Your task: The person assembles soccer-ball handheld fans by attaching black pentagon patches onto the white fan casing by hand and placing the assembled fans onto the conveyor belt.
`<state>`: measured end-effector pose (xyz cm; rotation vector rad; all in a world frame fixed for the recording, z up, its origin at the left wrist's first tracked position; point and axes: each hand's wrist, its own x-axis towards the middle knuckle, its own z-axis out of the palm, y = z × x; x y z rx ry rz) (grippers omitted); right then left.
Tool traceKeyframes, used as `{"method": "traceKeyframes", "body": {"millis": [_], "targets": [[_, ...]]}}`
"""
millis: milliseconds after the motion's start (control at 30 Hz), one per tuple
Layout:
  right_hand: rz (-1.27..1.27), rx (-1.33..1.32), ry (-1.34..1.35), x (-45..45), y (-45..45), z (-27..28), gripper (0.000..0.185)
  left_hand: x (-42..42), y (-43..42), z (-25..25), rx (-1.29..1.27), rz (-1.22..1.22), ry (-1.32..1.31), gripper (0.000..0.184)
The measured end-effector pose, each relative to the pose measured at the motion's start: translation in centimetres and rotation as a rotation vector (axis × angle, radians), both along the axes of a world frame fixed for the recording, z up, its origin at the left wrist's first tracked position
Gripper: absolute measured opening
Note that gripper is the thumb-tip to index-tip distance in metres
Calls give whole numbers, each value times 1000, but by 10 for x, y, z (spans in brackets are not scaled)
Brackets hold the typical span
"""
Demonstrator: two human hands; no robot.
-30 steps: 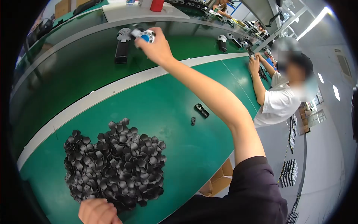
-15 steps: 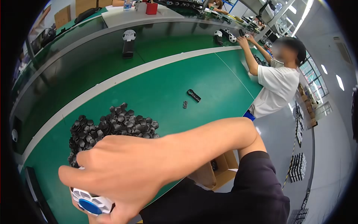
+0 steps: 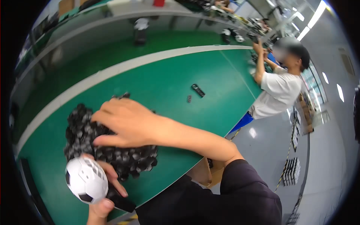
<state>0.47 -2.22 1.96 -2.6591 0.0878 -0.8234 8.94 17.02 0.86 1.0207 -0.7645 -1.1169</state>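
My left hand [image 3: 100, 208] is wrapped round a soccer-ball-shaped device [image 3: 87, 180] at the lower left. Its round head is white with black pentagon patches, and a black handle [image 3: 119, 201] slants down to the right. Above it, my right hand [image 3: 125, 122] lies over a heap of small black pentagon pieces [image 3: 127, 159]. The thumb and forefinger of that hand are spread, with nothing visible between them. Motion blurs the heap a little, and the hand hides its middle.
Farther along the green table [image 3: 161, 82] lie a black handle-like part [image 3: 198, 90] and a smaller dark piece [image 3: 189, 99]. A ball-headed device [image 3: 141, 32] stands on the dark green strip beyond the pale rail. At right, a co-worker in a white shirt [image 3: 279, 90] handles something.
My right hand has moved up off the device onto the black pieces. The device's white ball head, mostly covered before, now shows in my left hand. The camera view has shifted slightly.
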Motion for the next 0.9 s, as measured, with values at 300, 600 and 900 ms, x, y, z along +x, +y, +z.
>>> {"method": "traceKeyframes", "body": {"millis": [300, 600, 900], "targets": [[68, 54, 95, -5, -15, -25, 8, 13, -22, -11, -48, 120, 12, 102], [111, 1159, 50, -2, 18, 0, 15, 37, -27, 4, 165, 263, -4, 98], [276, 1114, -15, -26, 21, 7, 26, 15, -30, 8, 185, 357, -227, 95]]}}
